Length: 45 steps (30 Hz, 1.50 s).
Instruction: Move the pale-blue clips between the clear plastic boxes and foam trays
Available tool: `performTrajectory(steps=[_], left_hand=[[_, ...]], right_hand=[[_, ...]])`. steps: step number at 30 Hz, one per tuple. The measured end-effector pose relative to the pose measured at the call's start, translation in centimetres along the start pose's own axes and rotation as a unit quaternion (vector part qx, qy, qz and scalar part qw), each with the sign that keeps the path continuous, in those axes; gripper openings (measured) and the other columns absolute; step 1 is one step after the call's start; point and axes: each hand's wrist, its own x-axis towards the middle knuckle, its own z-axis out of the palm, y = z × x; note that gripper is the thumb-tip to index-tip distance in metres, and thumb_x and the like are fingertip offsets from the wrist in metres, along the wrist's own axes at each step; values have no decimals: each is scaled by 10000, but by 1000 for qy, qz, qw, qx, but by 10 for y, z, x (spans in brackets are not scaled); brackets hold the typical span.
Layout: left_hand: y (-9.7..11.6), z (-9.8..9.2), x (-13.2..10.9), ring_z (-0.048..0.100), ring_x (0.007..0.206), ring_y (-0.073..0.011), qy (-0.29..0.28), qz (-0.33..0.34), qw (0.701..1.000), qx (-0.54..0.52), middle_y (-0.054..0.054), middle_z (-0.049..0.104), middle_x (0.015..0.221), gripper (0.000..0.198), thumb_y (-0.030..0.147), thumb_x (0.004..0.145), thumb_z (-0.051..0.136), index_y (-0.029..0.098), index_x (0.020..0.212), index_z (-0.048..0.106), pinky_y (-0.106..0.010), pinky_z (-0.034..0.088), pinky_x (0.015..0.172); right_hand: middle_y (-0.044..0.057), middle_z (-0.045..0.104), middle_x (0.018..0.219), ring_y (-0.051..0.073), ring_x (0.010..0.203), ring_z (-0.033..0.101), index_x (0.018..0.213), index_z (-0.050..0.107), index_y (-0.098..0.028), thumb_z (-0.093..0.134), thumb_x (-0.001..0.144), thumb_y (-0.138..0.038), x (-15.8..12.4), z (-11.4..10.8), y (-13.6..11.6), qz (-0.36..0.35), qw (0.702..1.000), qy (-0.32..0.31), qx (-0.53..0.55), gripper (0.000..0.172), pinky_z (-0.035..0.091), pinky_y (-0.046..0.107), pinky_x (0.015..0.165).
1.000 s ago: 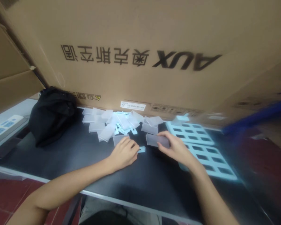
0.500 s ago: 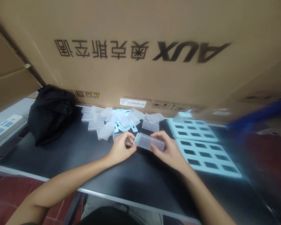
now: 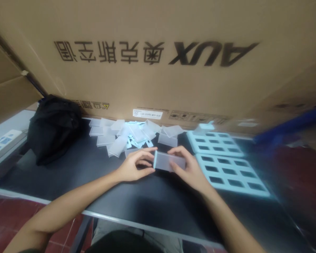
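My right hand grips a translucent plastic box by its right end, thumb in front and fingers behind. A thin light-blue cap sits across the box's left end. My left hand pinches this cap at its upper and lower edges between fingertips and thumb. The box lies roughly level above the black tabletop. Just behind my hands is a pile of similar translucent boxes, with flat light-blue pieces among them.
Two light-blue trays with rectangular openings, a rear one and a front one, lie at right. A black cloth bundle and a white power strip are at left. A large cardboard box walls off the back.
The light-blue cap has gone from tilted to squarely across the box's end. My left fingers have spread to its two edges. The view has shifted slightly.
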Motion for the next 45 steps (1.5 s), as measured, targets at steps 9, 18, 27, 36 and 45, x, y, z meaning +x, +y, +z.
performTrajectory(steps=[9,18,27,36,45], left_hand=[[-17,3,-7,809,853,-237,45,104,991,77,-201,710,1308,278,200,857,802,133,1110,707,-348,697,790],[-28,10,-12,685,1222,-299,40,128,980,148,-193,673,1338,645,487,767,869,243,1208,466,-427,616,918],[-33,4,-17,701,1091,-258,-25,209,950,232,-115,687,1167,631,493,736,818,275,1204,455,-414,576,927],[-36,11,-10,648,881,-183,-178,353,857,329,-103,647,1069,608,735,841,652,226,1171,693,-294,569,790],[-34,11,-20,571,896,-183,-236,261,868,351,-102,551,1144,568,743,872,621,292,1206,705,-257,530,651]], right_hand=[[36,624,877,195,741,612,994,581,-255,603,924,-467,-3,10,-5,-11,999,20,48,224,514,300,611],[41,604,932,188,727,605,1042,547,-258,623,911,-585,-11,31,-4,12,989,-6,148,360,513,306,591],[29,659,820,177,729,644,958,566,-229,481,1021,-454,52,45,-6,32,999,5,-20,249,517,302,706],[176,748,1023,281,1011,735,1226,595,-142,402,971,-79,110,111,-40,-22,836,-228,-499,326,550,338,817],[213,745,1003,279,1069,733,1225,593,-82,377,964,-24,121,127,-41,-6,819,-243,-520,344,571,340,852]])
